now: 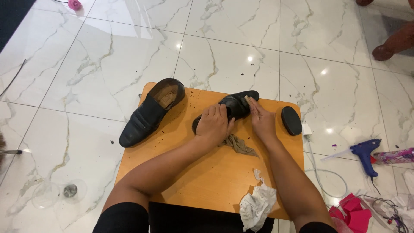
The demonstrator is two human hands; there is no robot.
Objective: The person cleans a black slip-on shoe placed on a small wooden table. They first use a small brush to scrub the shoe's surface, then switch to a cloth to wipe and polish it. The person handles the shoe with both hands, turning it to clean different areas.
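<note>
Head view: the left hand (213, 123) clamps down over a black shoe (235, 105) at frame centre, hiding its heel end. The right hand (260, 116) lies flat-fingered against the shoe's side; whatever is under its fingertips cannot be made out. Both rest on an orange board (207, 177) over a white marble floor (86, 77). A second black shoe (151, 111) lies left of them.

This looks like a room in a home. The floor (241, 56) is glossy white marble-patterned tile that mirrors ceiling lights. A low wooden board (207, 172) lies straight on it as a work surface. Carved dark furniture legs (390, 45) stand at the upper right of the frame. Craft clutter sits at the lower right: a blue glue gun (365, 153), white cables (321, 179) and pink scraps (355, 213).
</note>
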